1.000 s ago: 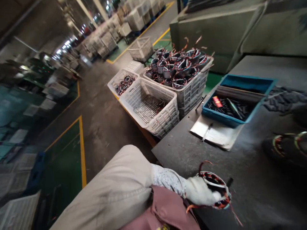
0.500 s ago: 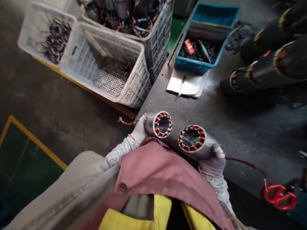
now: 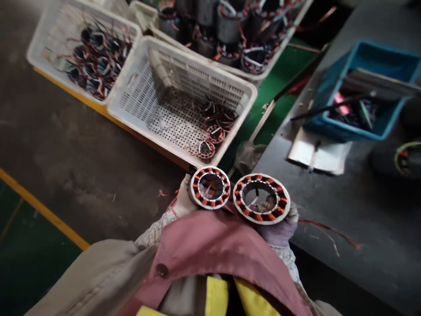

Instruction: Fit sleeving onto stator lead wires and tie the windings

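Note:
My left hand [image 3: 184, 196], in a light glove, is closed round the outer side of a motor stator [image 3: 212, 204]. Red-orange copper windings ring its round opening, which faces up toward me. A second, larger-looking stator [image 3: 263, 217] is gripped by my right hand [image 3: 279, 231], and a few gloved fingertips show through its opening. Reddish lead wires [image 3: 332, 229] trail out to the right of that hand. Both stators are held side by side, close to the front of my pink apron [image 3: 210, 241]. Much of my left fingers is hidden behind its stator.
Ahead stands a white plastic crate [image 3: 131, 118] with several stators at its right end. Another crate [image 3: 36, 55] at left holds many more. Behind is a stack of larger stators [image 3: 230, 26]. On the grey workbench [image 3: 329, 202] are a blue bin [image 3: 348, 131] and a notebook [image 3: 302, 149].
My view has swung left, so the crates sit nearer the middle and the bench shifts right. Both stators have come closer together, their wound ends turned more squarely toward me.

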`<state>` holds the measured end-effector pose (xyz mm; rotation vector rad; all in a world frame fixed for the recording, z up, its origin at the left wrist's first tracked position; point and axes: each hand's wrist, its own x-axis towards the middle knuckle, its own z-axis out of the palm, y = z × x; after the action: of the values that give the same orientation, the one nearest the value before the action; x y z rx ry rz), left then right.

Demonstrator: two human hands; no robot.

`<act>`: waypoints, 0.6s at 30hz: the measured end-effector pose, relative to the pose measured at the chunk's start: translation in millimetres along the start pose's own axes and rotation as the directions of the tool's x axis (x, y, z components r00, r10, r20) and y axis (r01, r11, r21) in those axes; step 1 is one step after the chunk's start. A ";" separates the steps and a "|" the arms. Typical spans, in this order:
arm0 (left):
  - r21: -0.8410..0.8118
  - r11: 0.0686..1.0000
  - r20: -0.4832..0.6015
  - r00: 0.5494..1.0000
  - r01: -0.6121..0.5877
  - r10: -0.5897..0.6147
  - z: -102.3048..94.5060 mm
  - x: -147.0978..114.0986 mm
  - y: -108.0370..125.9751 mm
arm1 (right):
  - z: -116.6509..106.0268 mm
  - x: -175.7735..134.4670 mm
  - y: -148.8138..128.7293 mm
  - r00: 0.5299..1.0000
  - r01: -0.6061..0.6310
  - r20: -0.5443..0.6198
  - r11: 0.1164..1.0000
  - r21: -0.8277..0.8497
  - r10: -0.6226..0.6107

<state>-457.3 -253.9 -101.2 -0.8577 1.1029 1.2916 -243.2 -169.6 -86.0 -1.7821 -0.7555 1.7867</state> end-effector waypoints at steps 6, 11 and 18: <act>-0.039 0.987 -0.118 0.981 -0.159 0.153 -47.7 -10.4 107.3 | 118.7 48.5 -27.0 0.984 0.068 0.174 0.991 -0.112 -0.048; 0.122 0.919 -0.367 0.843 -0.374 0.392 -98.3 -17.3 145.7 | 236.0 127.7 -20.0 0.833 0.281 0.551 0.812 -0.512 0.059; 0.311 0.835 -0.512 0.660 -0.453 0.549 -153.1 -42.0 157.7 | 341.2 236.7 68.7 0.772 0.630 0.598 -0.137 -0.764 0.215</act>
<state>-632.6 -392.6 -89.7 -0.8844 2.0346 1.3896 -585.6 -67.2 -308.2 -1.3033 -3.2648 1.2885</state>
